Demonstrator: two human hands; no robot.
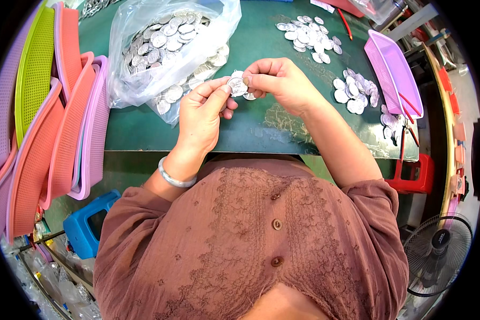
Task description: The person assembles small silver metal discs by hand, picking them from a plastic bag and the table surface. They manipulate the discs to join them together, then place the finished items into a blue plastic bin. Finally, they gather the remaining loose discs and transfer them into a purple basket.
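Left hand: so the left hand (202,112) has thumb and fingers pinching the left edge of one silver coin-like disc (237,87), with a pale bangle (175,176) sitting on that wrist.
Right hand: the right hand (282,84) is pinching the same piece from the other side, thumb and forefinger at its right edge.
Silver disc: it's up between both hands, over the near part of the green counter (240,130), face toward the camera. Some raised design on it, too small to make out.
Second disc: another round silver piece (249,96) peeks out just below the right fingers; can't tell if it's held or lying there.
Clear bag: an open plastic bag (124,85) beyond the left hand, with a big pile of silver discs (170,40) in it.
Loose heaps: over on the right, a far heap (310,38), a middle heap (356,92) and a smaller heap (391,124) near the counter's edge.
Purple basket: a purple basket (380,50) stands beside those last two, red-handled tools (408,105) by its near end.
Left side: a bunch of perforated baskets (74,136), coral, purple and lime, crowded together.
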